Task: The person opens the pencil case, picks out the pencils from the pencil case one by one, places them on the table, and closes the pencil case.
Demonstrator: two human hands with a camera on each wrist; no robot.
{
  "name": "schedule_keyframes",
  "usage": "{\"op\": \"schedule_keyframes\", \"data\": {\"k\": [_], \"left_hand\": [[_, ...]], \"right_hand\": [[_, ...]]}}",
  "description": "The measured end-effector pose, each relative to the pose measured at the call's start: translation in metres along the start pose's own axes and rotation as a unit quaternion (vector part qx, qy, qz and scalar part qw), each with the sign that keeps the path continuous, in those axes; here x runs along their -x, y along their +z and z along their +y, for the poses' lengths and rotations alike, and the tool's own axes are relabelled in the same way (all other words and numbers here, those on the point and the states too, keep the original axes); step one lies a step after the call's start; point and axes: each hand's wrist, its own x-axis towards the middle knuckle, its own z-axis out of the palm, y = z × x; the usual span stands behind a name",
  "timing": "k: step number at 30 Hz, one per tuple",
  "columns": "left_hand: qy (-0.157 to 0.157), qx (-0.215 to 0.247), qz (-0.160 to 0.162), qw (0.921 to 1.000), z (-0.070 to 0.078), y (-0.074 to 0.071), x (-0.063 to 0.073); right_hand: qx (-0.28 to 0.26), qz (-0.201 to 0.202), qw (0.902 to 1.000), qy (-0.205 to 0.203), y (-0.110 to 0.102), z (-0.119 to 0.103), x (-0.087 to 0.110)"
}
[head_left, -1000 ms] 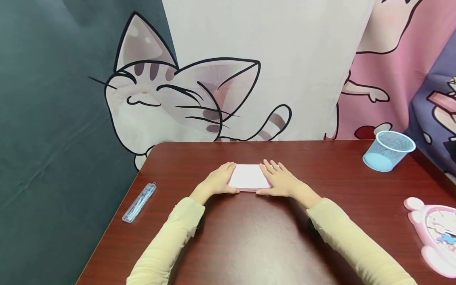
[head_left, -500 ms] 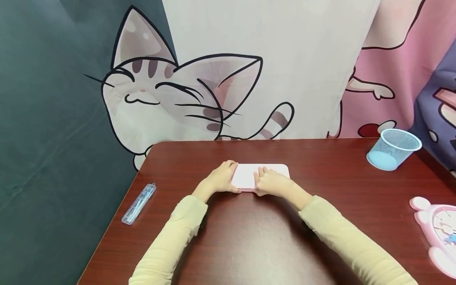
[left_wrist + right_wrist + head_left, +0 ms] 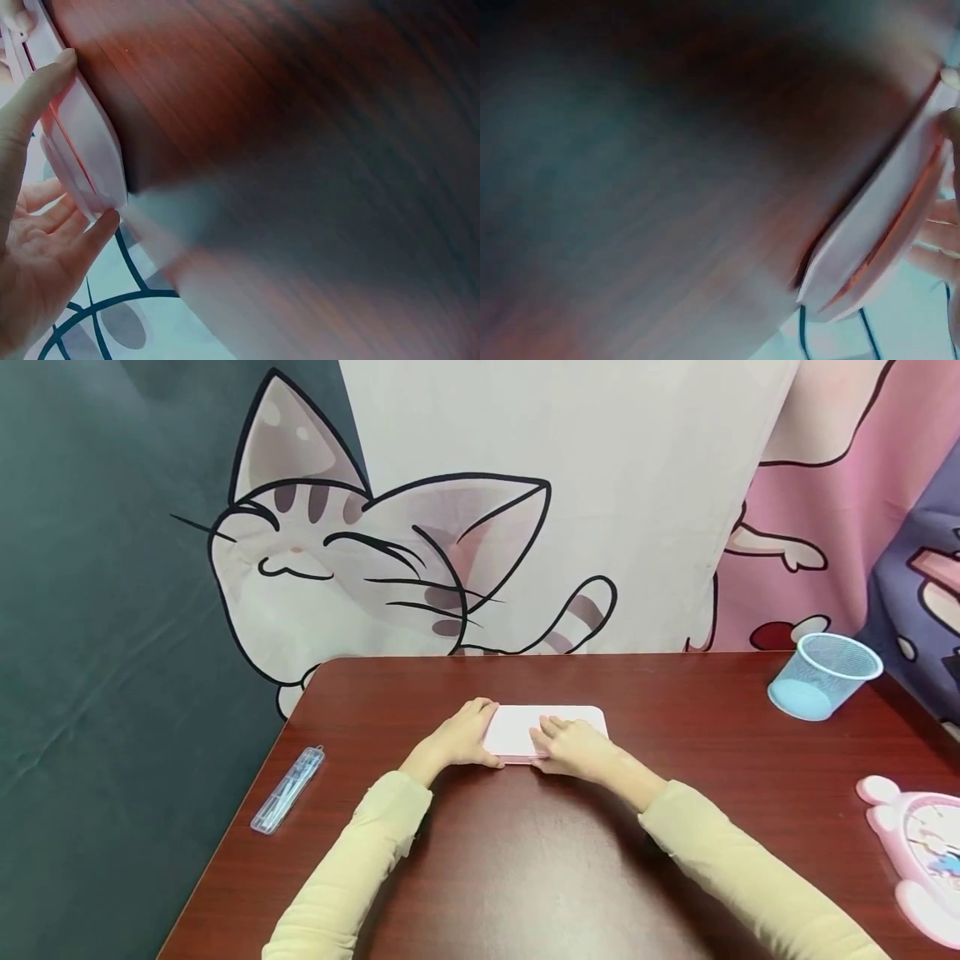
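A flat pink case with a white top and rounded corners lies on the brown table. My left hand grips its left end, thumb along the front side and fingers round the far edge. With bent fingers on the top and the thumb at the front edge, my right hand holds the case right of its middle. In the left wrist view a thin reddish seam runs along the side of the case. A wider orange-red gap shows along the case in the right wrist view.
A slim clear plastic box lies near the table's left edge. At the back right stands a light blue mesh cup. A pink clock-like toy sits at the right, partly out of view. Behind hangs a cat-print cloth.
My right hand has moved from the case's right end inward onto its top and front edge, its fingers now bent. The left hand keeps its grip on the left end.
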Motion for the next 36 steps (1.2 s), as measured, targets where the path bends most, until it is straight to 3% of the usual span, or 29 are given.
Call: {"op": "schedule_keyframes", "data": {"k": [2,6,9,12,16,18,23,29,33,35,36], "left_hand": [[0.0,0.016,0.0,0.9999,-0.001,-0.001,0.001],[0.012,0.056,-0.009,0.9983,-0.007,0.0,0.004],[0.019,0.095,-0.017,0.9952,-0.015,0.0,0.008],[0.02,0.121,-0.015,0.9923,-0.021,-0.002,0.013],[0.024,0.138,0.001,0.9902,-0.029,-0.007,0.018],[0.026,0.142,0.01,0.9895,-0.032,-0.01,0.019],[0.012,0.152,0.025,0.9879,-0.037,-0.014,0.02],[0.011,0.161,0.048,0.9858,-0.035,-0.014,0.019],[0.015,0.087,0.08,0.9929,-0.034,-0.01,0.018],[0.022,0.032,0.099,0.9943,-0.034,-0.009,0.017],[0.028,0.007,0.108,0.9937,-0.034,-0.008,0.016]], "right_hand": [[-0.09,-0.052,0.9926,0.064,-0.003,0.008,0.007],[-0.212,-0.143,0.9506,0.176,-0.01,0.025,0.024],[-0.286,-0.155,0.9224,0.209,-0.014,0.034,0.031],[-0.332,-0.137,0.9083,0.214,-0.017,0.04,0.034],[-0.35,-0.096,0.9067,0.215,-0.02,0.05,0.037],[-0.363,-0.068,0.9012,0.227,-0.022,0.055,0.039],[-0.411,0.009,0.8606,0.301,-0.024,0.067,0.042],[-0.414,0.078,0.8111,0.406,-0.021,0.073,0.04],[-0.442,0.114,0.7734,0.44,-0.014,0.075,0.035],[-0.448,0.123,0.761,0.453,-0.012,0.076,0.032],[-0.442,0.124,0.7601,0.46,-0.011,0.076,0.03]]}}
